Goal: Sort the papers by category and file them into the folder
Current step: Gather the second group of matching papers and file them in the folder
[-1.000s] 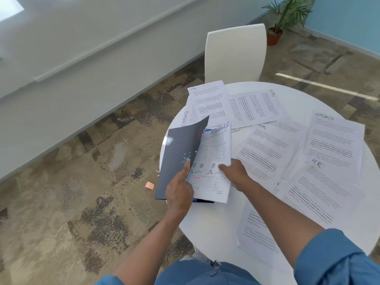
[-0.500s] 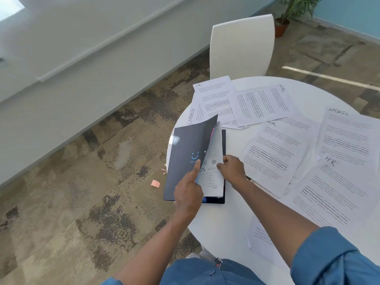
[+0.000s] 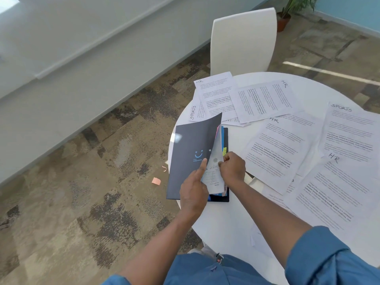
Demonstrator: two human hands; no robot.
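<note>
A dark folder [image 3: 189, 153] with a blue smiley logo lies at the left edge of the round white table [image 3: 226, 223]. My left hand [image 3: 194, 190] grips its raised front cover, thumb on the outside. My right hand [image 3: 232, 169] pinches the edge of the finance sheet [image 3: 213, 173], which stands almost upright inside the folder over coloured dividers. Loose sheets marked HR [image 3: 265, 101] and SPORTS [image 3: 349, 130] are spread over the table to the right and behind the folder.
A white chair [image 3: 243, 40] stands behind the table. A potted plant [image 3: 287, 15] is in the far corner. A pink sticky note [image 3: 156, 181] lies on the patterned carpet left of the table. More sheets hang over the near table edge.
The finance sheet has swung from lying flat and open to standing on edge inside the folder. My right hand moved left with it, and the cover has closed further over it.
</note>
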